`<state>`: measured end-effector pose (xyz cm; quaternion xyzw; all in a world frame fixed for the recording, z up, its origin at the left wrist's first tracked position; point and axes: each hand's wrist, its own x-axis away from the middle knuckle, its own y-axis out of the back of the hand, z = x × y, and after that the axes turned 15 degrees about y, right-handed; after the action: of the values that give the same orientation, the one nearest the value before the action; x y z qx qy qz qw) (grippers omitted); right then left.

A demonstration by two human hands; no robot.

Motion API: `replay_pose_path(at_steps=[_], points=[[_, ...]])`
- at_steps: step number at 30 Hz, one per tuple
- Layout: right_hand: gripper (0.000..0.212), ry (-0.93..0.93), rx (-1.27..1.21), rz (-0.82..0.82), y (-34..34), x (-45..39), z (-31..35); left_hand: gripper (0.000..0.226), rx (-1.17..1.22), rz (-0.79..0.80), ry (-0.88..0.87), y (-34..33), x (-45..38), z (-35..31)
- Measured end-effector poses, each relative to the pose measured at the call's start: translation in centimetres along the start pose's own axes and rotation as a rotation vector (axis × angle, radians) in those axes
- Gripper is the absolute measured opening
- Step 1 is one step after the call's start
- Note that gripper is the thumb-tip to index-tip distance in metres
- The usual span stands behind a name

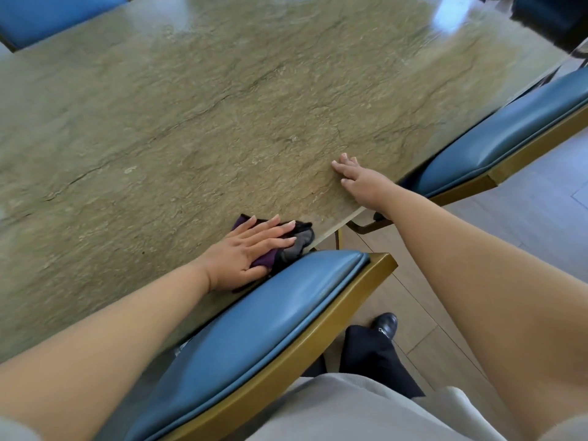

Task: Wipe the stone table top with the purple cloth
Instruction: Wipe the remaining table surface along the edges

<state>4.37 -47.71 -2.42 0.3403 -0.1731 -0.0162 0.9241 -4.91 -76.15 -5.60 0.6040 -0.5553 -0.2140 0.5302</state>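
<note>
Item: rectangular table top of rough, olive-tan stone [222,116], veined with dark cracks, glare on its far right corner.

Item: crumpled purple cloth with grey and black patches [288,246], lying on the stone at the table's near edge, close to the near right corner. Part of it is hidden under the hand.

Item: person's left hand [246,253], palm down, fingers straight and slightly spread, pressing flat on the cloth; nothing is gripped. The fingertips [294,232] reach onto the grey part of the cloth.

Item: person's right hand [358,181], extended, fingers straight and relaxed, resting on the stone just inside the right edge, well apart from the cloth; it holds nothing.

Item: chair with blue padded vinyl back and brass-coloured metal frame [270,316], pushed against the near edge, directly beside the cloth and between the person's arms.

Item: second blue padded chair of the same make [509,135], at the table's right side.

Item: third blue padded seat [47,17], at the far left corner.

Item: person's black shoe [385,324] and dark trouser leg, on the pale wood-plank floor [525,224].
</note>
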Motion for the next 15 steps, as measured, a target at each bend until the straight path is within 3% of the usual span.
replay_pose_path(at_steps=[8, 12, 15], points=[[0.046, 0.003, -0.065, 0.024, 2.3, -0.3, -0.3, 0.061, 0.044, 0.023, -0.023, 0.6, -6.4, -4.7], [0.046, 0.008, -0.011, 0.035, 2.7, -0.8, -0.2, 0.059, 0.082, -0.016, -0.019, 0.5, -3.7, -3.3], [0.047, -0.006, 0.094, 0.020, 2.5, -1.4, -0.3, 0.058, 0.067, -0.114, 0.080, 0.2, 0.1, -0.3]])
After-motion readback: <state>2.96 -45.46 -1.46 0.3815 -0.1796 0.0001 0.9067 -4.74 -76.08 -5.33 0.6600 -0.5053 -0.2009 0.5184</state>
